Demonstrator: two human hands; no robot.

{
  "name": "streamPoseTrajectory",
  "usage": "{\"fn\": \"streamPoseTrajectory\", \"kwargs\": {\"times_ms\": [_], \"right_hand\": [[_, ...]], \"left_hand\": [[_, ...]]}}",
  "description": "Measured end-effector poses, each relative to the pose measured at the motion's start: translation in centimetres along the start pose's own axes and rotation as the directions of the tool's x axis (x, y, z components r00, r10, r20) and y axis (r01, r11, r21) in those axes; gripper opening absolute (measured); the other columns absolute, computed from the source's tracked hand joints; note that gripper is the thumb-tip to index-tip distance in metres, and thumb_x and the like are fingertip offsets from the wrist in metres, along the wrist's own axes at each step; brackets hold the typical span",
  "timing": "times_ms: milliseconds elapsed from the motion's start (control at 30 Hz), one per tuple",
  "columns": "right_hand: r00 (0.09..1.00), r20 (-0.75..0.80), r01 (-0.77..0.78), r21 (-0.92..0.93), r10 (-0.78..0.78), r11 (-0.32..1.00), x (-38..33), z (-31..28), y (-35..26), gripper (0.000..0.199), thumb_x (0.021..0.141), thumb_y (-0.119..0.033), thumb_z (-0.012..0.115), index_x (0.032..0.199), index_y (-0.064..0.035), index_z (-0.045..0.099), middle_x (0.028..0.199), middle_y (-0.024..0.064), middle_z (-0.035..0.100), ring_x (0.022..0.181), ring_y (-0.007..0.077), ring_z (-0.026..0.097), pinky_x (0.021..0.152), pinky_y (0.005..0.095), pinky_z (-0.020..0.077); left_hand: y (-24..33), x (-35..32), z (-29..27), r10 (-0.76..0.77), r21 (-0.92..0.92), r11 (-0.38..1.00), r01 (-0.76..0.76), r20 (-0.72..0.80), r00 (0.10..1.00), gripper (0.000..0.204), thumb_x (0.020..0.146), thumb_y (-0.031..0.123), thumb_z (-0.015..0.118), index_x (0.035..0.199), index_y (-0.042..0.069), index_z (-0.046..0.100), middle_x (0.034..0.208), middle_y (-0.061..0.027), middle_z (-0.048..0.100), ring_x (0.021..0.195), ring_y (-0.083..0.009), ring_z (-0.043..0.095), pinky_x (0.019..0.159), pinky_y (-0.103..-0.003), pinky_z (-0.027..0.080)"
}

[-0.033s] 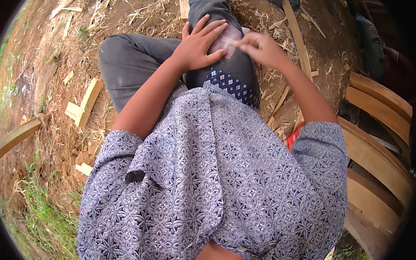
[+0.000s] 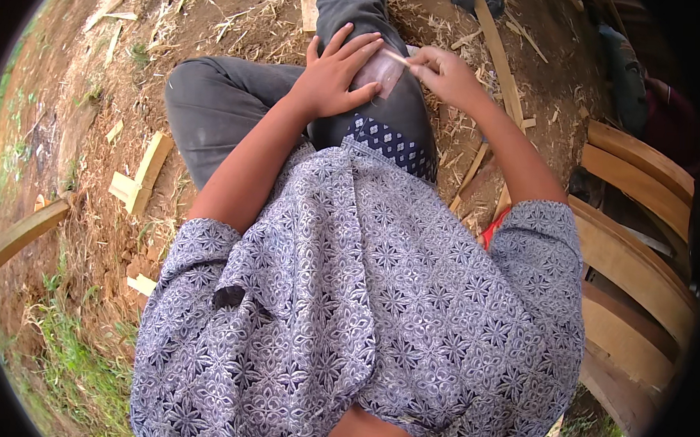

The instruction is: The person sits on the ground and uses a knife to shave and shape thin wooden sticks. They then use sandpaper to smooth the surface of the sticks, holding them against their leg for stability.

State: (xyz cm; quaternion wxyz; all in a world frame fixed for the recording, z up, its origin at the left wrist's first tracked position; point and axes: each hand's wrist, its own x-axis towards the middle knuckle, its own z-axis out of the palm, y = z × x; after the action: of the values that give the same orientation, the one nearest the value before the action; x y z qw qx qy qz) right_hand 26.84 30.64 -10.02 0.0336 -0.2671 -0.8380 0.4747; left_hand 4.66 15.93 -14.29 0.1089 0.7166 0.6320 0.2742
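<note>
A thin, pale wooden stick is pinched between the thumb and fingers of my right hand. Its far end lies over a pinkish-grey sheet spread on my dark trouser leg at the knee. My left hand lies flat with fingers spread, pressing the sheet's left part against the leg and covering some of it. I cannot tell whether the sheet is paper, plastic or sandpaper.
Wood shavings and offcuts litter the bare soil. A long wooden strip lies to the right of my legs. Thick planks are stacked at my right side, and a nailed-looking wood block lies at left. Grass grows at lower left.
My right hand has moved slightly right and up with the stick, uncovering more of the sheet. My left hand stays in place.
</note>
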Motion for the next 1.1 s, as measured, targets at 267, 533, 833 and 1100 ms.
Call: {"fn": "streamPoseTrajectory", "kwargs": {"times_ms": [267,533,833,1100], "right_hand": [[0.974,-0.036,-0.224,0.001,0.224,0.975,-0.2,-1.4,-3.2,0.024,0.094,-0.016,0.063,0.115,-0.006,0.069,0.082,0.0036,0.066,0.067,0.0093,0.061,0.061,0.0272,0.0504],[0.934,0.127,-0.352,0.145,0.335,0.925,-2.4,-1.8,-4.5,0.024,0.095,-0.013,0.057,0.116,-0.0067,0.068,0.082,0.0015,0.064,0.07,0.0085,0.06,0.063,0.0246,0.0477],[0.984,-0.092,-0.144,0.087,0.152,0.986,-2.6,-0.4,0.0,0.015,0.097,-0.018,0.064,0.105,-0.006,0.069,0.081,0.0009,0.068,0.077,0.0074,0.061,0.07,0.0247,0.0466],[0.982,-0.094,-0.148,0.137,0.162,0.979,-3.3,0.0,0.7,0.019,0.096,-0.019,0.067,0.109,-0.0062,0.07,0.084,0.0012,0.069,0.078,0.0083,0.061,0.072,0.0259,0.0477]], "left_hand": [[0.0,-0.1,-0.1,-0.009,-0.004,1.0,0.009,0.0,1.0,0.078,0.088,0.056,0.055,0.155,0.021,0.038,0.161,-0.0016,0.036,0.153,-0.0351,0.02,0.116,-0.068,0.01],[0.0,-0.2,0.0,-0.004,-0.016,1.0,0.004,-0.022,1.0,0.078,0.088,0.055,0.056,0.155,0.021,0.038,0.161,-0.002,0.036,0.153,-0.0353,0.02,0.115,-0.069,0.01],[0.1,-0.1,-0.1,0.001,-0.024,1.0,-0.002,-0.011,1.0,0.078,0.087,0.055,0.057,0.155,0.021,0.038,0.161,-0.0021,0.036,0.153,-0.0355,0.02,0.116,-0.069,0.011],[0.0,-0.2,-0.1,-0.009,-0.023,1.0,0.008,-0.017,1.0,0.078,0.088,0.057,0.056,0.155,0.021,0.038,0.161,-0.0017,0.036,0.153,-0.035,0.02,0.116,-0.069,0.011]]}}
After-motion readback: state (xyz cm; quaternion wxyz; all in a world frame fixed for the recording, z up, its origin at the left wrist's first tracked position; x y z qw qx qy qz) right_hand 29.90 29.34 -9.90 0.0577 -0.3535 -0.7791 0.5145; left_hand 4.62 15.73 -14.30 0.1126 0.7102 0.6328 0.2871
